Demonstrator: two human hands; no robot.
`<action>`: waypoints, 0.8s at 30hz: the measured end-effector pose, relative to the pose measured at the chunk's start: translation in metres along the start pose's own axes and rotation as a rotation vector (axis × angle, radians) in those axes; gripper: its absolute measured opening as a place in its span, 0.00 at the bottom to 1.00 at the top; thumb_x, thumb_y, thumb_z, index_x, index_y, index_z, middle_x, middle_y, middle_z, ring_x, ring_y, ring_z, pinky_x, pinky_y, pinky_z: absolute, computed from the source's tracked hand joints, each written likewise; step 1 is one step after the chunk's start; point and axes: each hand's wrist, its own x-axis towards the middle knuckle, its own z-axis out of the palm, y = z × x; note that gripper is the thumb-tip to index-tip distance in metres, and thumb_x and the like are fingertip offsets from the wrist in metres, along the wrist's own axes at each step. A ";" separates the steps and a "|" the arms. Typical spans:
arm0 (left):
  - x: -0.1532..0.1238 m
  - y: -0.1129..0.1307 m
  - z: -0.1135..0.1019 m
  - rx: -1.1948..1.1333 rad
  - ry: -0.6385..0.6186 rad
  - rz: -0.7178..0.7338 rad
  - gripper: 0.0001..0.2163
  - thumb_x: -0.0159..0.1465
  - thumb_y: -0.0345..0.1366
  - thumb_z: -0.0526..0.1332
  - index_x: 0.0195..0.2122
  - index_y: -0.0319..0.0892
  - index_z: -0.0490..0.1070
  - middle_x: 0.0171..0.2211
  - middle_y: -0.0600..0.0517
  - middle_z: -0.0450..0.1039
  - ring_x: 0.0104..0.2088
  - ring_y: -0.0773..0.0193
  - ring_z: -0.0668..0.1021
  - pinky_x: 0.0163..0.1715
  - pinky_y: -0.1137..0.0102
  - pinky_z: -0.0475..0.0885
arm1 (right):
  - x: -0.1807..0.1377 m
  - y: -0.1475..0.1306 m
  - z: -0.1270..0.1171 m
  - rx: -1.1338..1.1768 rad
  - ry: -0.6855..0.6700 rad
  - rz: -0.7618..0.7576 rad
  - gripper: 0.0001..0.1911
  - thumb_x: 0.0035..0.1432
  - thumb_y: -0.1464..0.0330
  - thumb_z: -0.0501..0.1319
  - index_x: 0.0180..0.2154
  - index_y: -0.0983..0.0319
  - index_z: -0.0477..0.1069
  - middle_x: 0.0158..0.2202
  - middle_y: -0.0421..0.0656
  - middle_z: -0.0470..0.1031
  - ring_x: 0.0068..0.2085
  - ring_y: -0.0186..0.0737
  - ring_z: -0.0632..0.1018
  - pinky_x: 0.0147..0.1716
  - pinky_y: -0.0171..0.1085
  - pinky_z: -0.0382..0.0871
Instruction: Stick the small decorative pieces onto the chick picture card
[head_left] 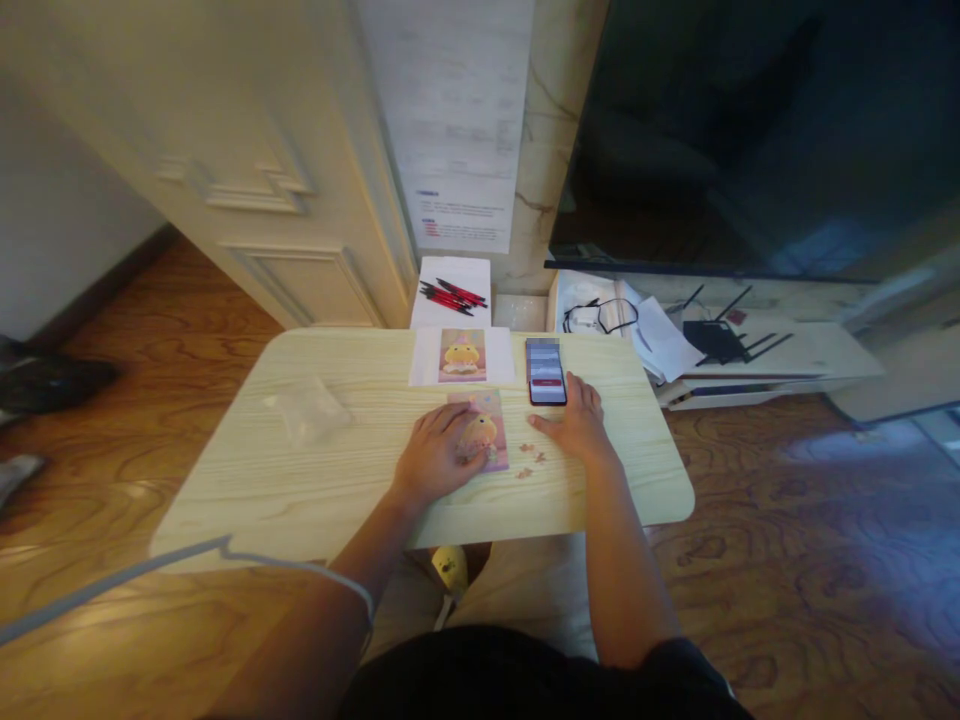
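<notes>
On the wooden-topped table lies a small jigsaw puzzle [493, 455] showing a yellow character on a pink ground. My left hand [433, 455] rests over its left side, fingers stretched out and thumb apart, covering part of the picture. Just right of the puzzle, several loose puzzle pieces [526, 460] are scattered. My right hand [581, 425] lies on the table with thumb and fingers apart, its fingertips beside the lower right corner of a phone [546, 372] with a lit screen. Behind the puzzle, a white sheet bears a printed picture [463, 355] of a similar yellow character.
A clear plastic bag [309, 412] lies on the table's left part. Beyond the back edge, red and black pens [454, 297] rest on white paper. A black cable [600, 316], loose papers [667, 335] and a black router [716, 341] are at the back right, below a large dark screen [750, 140].
</notes>
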 end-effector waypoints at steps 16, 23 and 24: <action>0.000 0.001 -0.001 -0.008 -0.004 -0.001 0.25 0.64 0.48 0.63 0.60 0.48 0.70 0.63 0.46 0.70 0.64 0.48 0.71 0.63 0.52 0.67 | 0.002 0.000 0.001 -0.005 -0.007 0.006 0.58 0.51 0.44 0.69 0.72 0.62 0.46 0.71 0.57 0.56 0.71 0.62 0.55 0.68 0.59 0.53; 0.000 -0.001 0.000 -0.014 -0.013 -0.014 0.25 0.62 0.48 0.63 0.61 0.49 0.70 0.64 0.46 0.70 0.64 0.47 0.71 0.63 0.51 0.66 | 0.002 0.002 0.001 -0.003 -0.026 0.029 0.59 0.50 0.43 0.68 0.73 0.61 0.46 0.72 0.56 0.54 0.71 0.63 0.55 0.68 0.61 0.52; 0.000 -0.001 0.000 -0.015 -0.011 -0.010 0.25 0.62 0.48 0.64 0.61 0.49 0.70 0.64 0.46 0.70 0.64 0.47 0.70 0.63 0.51 0.66 | 0.002 0.002 0.001 -0.004 -0.025 0.026 0.59 0.50 0.43 0.68 0.73 0.61 0.46 0.72 0.56 0.54 0.71 0.63 0.55 0.68 0.61 0.52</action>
